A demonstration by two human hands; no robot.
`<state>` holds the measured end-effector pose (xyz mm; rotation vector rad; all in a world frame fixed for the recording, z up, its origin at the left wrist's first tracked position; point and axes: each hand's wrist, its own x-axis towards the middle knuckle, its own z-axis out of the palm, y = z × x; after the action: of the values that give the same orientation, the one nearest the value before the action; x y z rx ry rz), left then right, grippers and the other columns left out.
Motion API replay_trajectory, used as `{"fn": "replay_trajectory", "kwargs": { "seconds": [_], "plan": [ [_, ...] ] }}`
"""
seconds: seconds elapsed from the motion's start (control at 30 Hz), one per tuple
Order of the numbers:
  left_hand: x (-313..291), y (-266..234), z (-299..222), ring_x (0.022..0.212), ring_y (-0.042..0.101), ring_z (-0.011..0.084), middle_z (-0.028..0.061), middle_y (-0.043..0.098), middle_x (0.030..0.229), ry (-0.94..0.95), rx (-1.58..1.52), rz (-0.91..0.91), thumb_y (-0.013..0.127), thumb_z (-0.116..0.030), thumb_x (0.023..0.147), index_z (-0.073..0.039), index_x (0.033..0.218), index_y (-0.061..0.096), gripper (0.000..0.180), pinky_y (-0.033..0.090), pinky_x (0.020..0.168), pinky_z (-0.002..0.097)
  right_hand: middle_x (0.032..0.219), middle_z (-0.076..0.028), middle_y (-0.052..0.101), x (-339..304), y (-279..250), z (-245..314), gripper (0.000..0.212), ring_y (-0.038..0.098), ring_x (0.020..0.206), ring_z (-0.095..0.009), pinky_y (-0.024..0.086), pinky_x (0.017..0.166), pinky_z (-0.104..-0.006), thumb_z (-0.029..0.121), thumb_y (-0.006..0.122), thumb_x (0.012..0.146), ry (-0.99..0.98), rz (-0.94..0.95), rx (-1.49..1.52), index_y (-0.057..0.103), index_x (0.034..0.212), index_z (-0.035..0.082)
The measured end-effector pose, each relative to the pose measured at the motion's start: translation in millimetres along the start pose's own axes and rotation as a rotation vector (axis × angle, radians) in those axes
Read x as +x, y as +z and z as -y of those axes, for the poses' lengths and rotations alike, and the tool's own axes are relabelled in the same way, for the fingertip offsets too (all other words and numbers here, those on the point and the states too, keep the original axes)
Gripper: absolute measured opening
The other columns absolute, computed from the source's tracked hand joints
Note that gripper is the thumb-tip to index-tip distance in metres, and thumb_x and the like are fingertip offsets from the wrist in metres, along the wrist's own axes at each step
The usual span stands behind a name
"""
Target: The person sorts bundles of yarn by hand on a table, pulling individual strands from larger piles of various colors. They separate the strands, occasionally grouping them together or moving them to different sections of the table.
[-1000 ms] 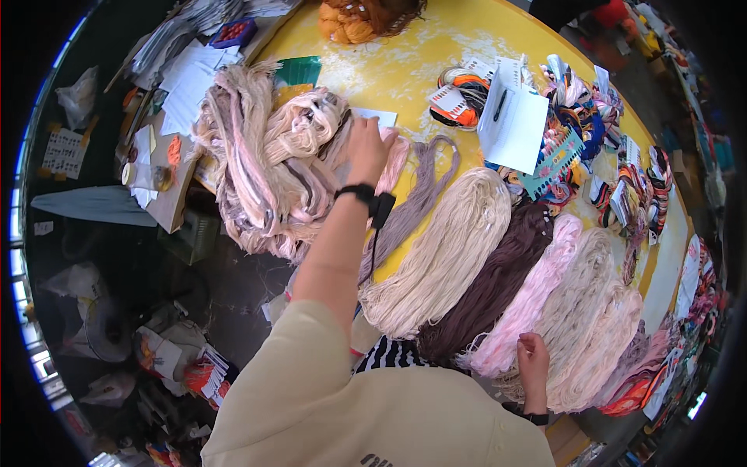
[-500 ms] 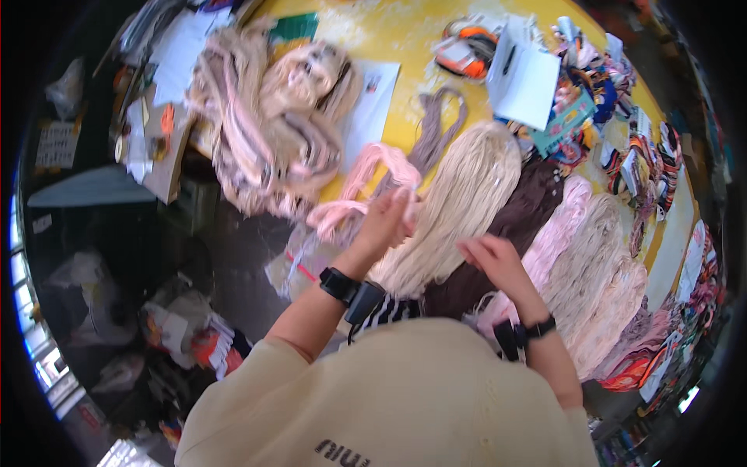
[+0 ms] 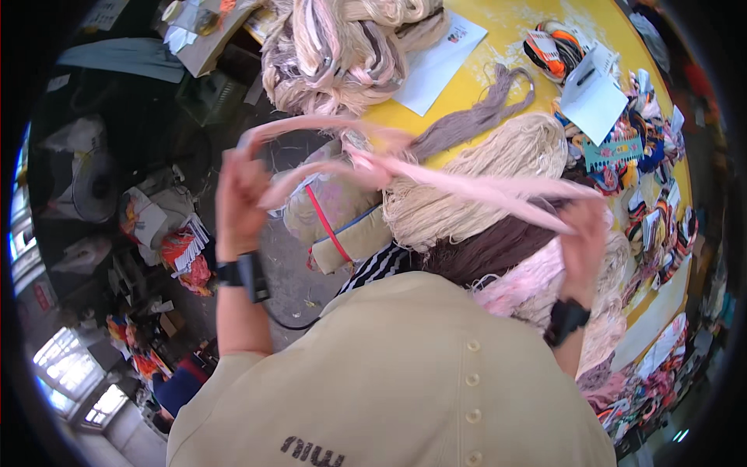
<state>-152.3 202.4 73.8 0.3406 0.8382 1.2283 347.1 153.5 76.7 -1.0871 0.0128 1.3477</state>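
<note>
A pink skein of yarn (image 3: 467, 183) is stretched between my two hands, crossing over itself near its middle. My left hand (image 3: 243, 187), blurred by motion, is closed round one looped end, out over the floor beside the table. The other end sits in my right hand (image 3: 583, 233), fingers closed on it, above the dark brown skein (image 3: 478, 253). Behind the taut yarn lie a cream skein (image 3: 482, 179) and a grey-mauve skein (image 3: 475, 121) on the yellow table (image 3: 537, 19). Pale pink skeins (image 3: 521, 280) lie under my right forearm.
A large heap of cream, pink and grey yarn (image 3: 334, 54) lies on the table's far left. White paper (image 3: 440, 62), a folded card (image 3: 595, 93) and multicoloured yarn bundles (image 3: 654, 233) are there too. A cushion with a red strap (image 3: 334, 226) is below the table edge.
My hands have moved wide apart, the left one outward to the left and the right one to the right. The pink skein has come up off the table and is pulled out between them.
</note>
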Motion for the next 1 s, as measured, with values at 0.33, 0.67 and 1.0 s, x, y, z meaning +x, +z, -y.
{"fn": "replay_trajectory", "kwargs": {
  "seconds": [0.33, 0.67, 1.0],
  "plan": [
    [-34, 18, -13, 0.081, 0.05, 0.012, 0.0023, 0.049, 0.093, 0.411, 0.391, -0.167, 0.055, -0.013, 0.095, -0.007, 0.109, 0.053, 0.016, 0.042, 0.074, 0.0276, 0.088, 0.005, 0.047, 54, 21, 55, 0.037, 0.043, 0.068, -0.002, 0.032, 0.052, -0.0185, 0.005, 0.051, 0.095, -0.135, 0.434, -0.245, 0.048, 0.132, 0.004],
    [-52, 47, 111, 0.05, 0.024, 0.0053, -0.0072, 0.026, 0.061, -0.169, 0.176, -0.243, 0.046, -0.034, 0.102, -0.011, 0.081, 0.05, 0.031, 0.022, 0.046, 0.0231, 0.081, -0.024, 0.065, 318, 8, -81, 0.035, 0.063, 0.078, -0.042, 0.05, 0.074, -0.0467, 0.028, 0.063, 0.083, -1.021, -0.136, -1.822, 0.064, 0.094, -0.006],
    [-1, 85, 141, 0.051, 0.029, 0.0033, -0.0093, 0.032, 0.06, -0.35, 0.284, -0.132, 0.049, -0.029, 0.101, -0.009, 0.085, 0.057, 0.027, 0.023, 0.046, 0.0221, 0.078, -0.013, 0.068, 265, 30, -76, 0.04, 0.066, 0.071, -0.027, 0.051, 0.069, -0.0363, 0.036, 0.071, 0.079, -0.668, 0.084, -1.544, 0.067, 0.097, 0.001]
  ]
}}
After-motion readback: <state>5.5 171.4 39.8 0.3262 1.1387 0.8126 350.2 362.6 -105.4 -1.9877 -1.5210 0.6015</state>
